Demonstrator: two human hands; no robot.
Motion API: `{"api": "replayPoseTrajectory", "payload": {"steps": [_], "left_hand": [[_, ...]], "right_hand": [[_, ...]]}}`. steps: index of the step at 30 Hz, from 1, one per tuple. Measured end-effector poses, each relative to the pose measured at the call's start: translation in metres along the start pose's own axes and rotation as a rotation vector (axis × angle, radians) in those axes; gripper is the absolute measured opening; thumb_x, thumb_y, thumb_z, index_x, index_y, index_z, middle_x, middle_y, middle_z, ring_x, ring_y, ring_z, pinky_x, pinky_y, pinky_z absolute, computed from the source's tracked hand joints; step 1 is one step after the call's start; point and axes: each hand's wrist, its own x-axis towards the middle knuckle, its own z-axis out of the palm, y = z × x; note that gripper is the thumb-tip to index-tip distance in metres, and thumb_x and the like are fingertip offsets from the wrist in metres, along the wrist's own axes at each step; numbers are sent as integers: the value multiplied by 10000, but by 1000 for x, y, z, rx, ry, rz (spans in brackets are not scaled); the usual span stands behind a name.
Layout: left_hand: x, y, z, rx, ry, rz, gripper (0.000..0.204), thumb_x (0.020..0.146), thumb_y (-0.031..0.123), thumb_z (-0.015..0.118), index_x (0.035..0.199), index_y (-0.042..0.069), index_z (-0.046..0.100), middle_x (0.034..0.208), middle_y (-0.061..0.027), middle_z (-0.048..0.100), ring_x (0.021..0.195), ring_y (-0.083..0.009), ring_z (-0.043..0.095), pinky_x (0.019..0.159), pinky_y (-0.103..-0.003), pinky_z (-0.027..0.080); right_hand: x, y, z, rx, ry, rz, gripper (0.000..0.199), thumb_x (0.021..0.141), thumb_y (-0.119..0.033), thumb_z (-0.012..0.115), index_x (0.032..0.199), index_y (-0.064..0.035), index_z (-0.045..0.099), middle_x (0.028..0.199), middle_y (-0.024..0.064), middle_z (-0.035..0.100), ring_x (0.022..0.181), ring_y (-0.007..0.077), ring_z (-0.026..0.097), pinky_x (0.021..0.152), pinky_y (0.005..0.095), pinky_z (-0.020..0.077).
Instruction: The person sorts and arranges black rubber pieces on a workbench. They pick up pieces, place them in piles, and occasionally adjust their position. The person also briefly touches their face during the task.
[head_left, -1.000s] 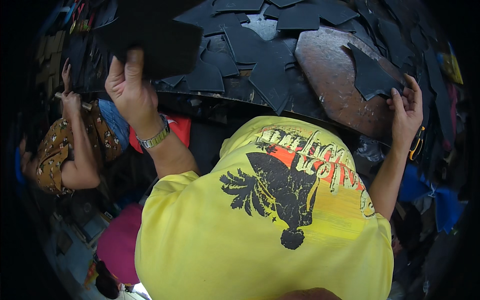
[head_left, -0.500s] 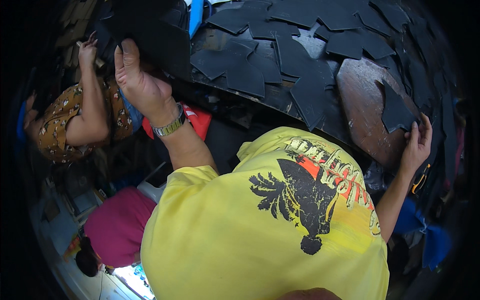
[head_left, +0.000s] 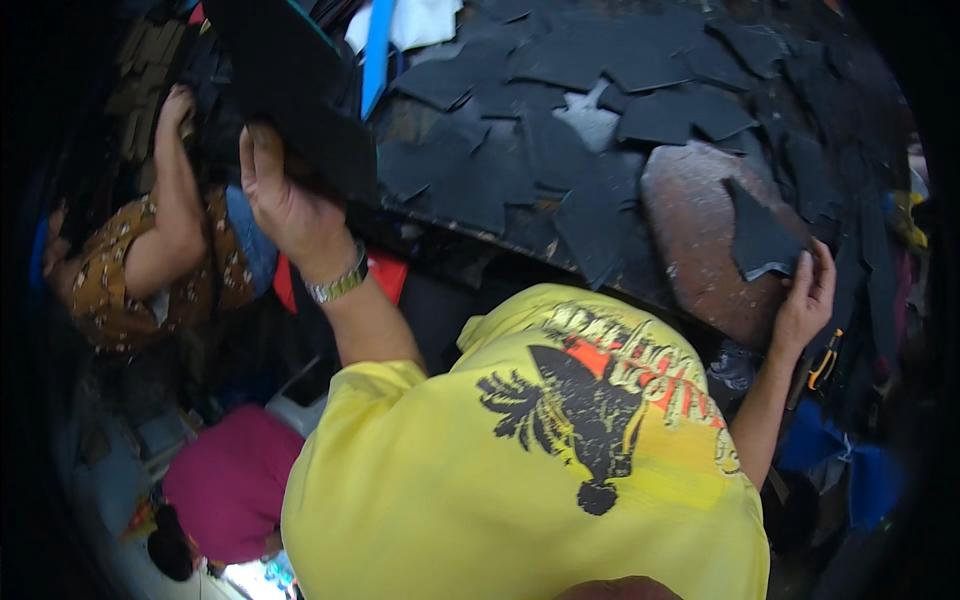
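My left hand (head_left: 292,212), with a metal wristwatch (head_left: 342,280) on the wrist, is raised at the upper left. Its fingers grip the lower edge of a large dark sheet-like piece (head_left: 300,90) with a thin teal edge; part of the grip is hidden behind that piece. At the right, the fingertips of my right hand (head_left: 808,300) pinch the near corner of a black cut-out piece (head_left: 765,232). This piece lies over a worn brown board (head_left: 695,215) with an angled outline.
Many flat black cut-outs (head_left: 610,50) overlap across the dark table (head_left: 470,225). A blue strip (head_left: 376,60) rises at the back. An orange-handled tool (head_left: 825,362) is beside my right forearm. People in a brown floral shirt (head_left: 130,235) and magenta top (head_left: 235,480) are at left.
The whole view has shifted, so most things appear lower. The large dark piece in my left hand is tilted differently. My right hand stays at the corner of the black cut-out.
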Motion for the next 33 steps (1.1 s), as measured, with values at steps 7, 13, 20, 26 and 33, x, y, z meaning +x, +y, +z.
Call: {"api": "replayPoseTrajectory", "payload": {"steps": [7,13,20,26,33], "left_hand": [[-22,-15,42,182,-334,-216,225,953,63,715,1167,-6,725,963,-28,726,832,-83,657,756,-209,500],[-36,-37,101,545,-920,-396,151,896,54,727,1001,-54,736,824,-61,687,755,-109,632,691,-236,477],[-57,-69,165,451,-1182,-437,141,903,104,749,953,-28,749,818,-80,720,696,-140,650,628,-264,492],[-62,-93,204,464,-1418,-311,160,941,168,713,974,15,741,844,-106,710,709,-235,672,647,-320,518],[-75,-114,234,562,-1690,-214,229,932,257,708,954,29,724,895,-134,709,803,-347,691,696,-412,545]], "right_hand": [[-6,-2,3,134,-38,55,354,998,-11,601,1351,-23,594,1187,13,641,843,12,544,665,166,435],[-8,-13,6,145,-18,78,305,1011,-70,618,1314,-36,621,1131,-4,653,831,15,553,658,168,447],[-8,-21,6,119,-32,112,323,973,-17,616,1297,-24,624,964,-22,620,749,20,496,649,176,407],[-6,-21,6,104,-41,124,314,934,8,643,1248,-11,656,957,-39,579,703,24,427,607,180,353],[-5,-29,2,39,-73,79,307,918,-19,681,1224,-13,668,907,-19,596,689,39,449,602,192,379]]}}
